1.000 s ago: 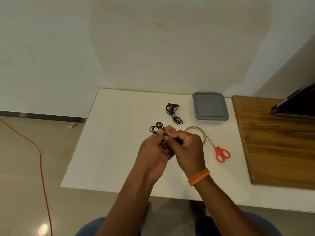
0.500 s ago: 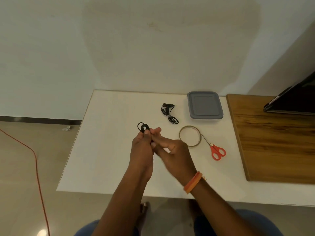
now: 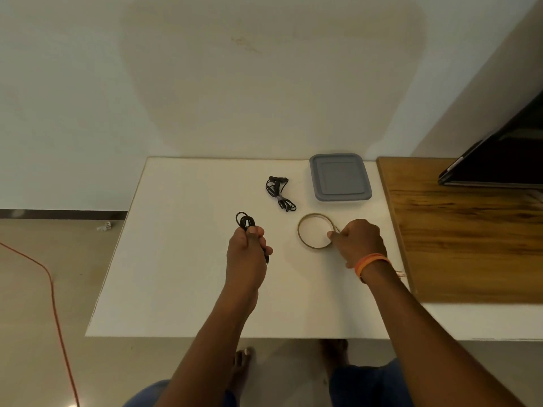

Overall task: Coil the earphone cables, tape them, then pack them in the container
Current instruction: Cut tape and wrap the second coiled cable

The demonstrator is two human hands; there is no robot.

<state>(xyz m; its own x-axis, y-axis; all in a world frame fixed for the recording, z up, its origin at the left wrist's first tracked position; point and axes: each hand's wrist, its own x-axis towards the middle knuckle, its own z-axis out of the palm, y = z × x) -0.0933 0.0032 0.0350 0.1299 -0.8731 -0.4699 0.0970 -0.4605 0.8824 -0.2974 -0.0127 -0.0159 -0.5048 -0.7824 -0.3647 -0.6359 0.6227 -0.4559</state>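
Both forearms extend forward from the bottom of the view, bare to the elbow. The left hand (image 3: 246,248) is raised in front of the body, back of the hand toward the camera, fingers and thumb curled, pinching a coiled earphone cable (image 3: 244,221) that protrudes above the fingertips. The right hand (image 3: 359,239) is set well apart to the right, knuckles up, fingers curled, fingertips on the near right edge of the tape roll (image 3: 316,231). An orange wristband (image 3: 370,262) encircles the right wrist. The 2 hands are not touching.
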